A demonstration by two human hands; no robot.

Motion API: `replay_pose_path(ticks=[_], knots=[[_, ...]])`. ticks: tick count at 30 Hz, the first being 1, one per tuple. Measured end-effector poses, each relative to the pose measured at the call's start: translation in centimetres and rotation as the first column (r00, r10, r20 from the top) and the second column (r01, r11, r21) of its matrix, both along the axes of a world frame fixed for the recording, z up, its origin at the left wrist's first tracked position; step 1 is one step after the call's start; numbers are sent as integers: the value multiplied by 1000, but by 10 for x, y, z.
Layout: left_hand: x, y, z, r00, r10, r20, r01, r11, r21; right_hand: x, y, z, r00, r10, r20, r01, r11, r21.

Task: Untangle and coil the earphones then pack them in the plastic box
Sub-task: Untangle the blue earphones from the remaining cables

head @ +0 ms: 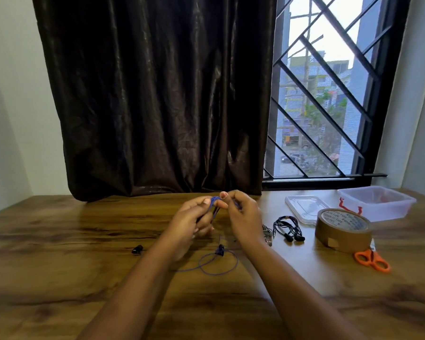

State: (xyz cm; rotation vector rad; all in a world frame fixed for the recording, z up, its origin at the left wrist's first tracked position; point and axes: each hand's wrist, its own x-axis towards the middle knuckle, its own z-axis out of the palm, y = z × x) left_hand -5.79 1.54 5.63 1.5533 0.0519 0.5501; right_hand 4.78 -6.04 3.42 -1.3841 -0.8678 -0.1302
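Note:
Purple earphones [219, 262] trail in a loose loop on the wooden table [84, 241], with one earbud lying just below my hands. Their upper part is wound around the fingers of my left hand [194, 217]. My right hand [243, 214] pinches the same cord close to the left fingertips, above the table. A coiled black pair of earphones [287, 227] lies to the right. The clear plastic box [375, 202] stands at the far right with something red inside, its lid [304, 207] flat beside it.
A brown tape roll [342, 229] and orange scissors [372, 260] sit right of the black earphones. A small black object [137, 249] lies left of my hands. A striped cable piece [267, 233] peeks out behind my right wrist. A dark curtain hangs behind the table.

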Motion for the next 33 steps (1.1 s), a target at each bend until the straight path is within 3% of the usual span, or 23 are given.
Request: replay_pose_path(ticks=[5,11,16,20,23,26,28,31,33], knots=[[0,-5,2,985,-40,169,80,968,-237,-4,5,-6,994,38,104,-30,997,-77],[2,17,2,939,237,249,-109,893,-437,-22,12,-18,960,240,146,-175,917,-359],[0,20,5,873,400,280,-253,861,-441,-34,9,-13,915,330,233,-165,831,-531],[-3,24,3,823,526,216,-487,848,-210,-41,7,-12,858,291,422,34,790,-612],[-5,28,-2,778,584,231,-612,788,67,-42,2,-7,768,229,598,187,813,-552],[-7,30,-8,723,635,274,-667,536,518,-41,-5,0,714,180,676,221,859,-463],[-8,31,-12,701,653,288,-652,422,630,-39,-7,3,697,152,701,226,881,-415],[-7,30,-12,763,607,223,-582,495,645,-31,-8,6,751,62,657,191,933,-306],[-3,26,-11,869,483,111,-451,678,581,-23,-9,8,817,21,576,130,967,-219]])
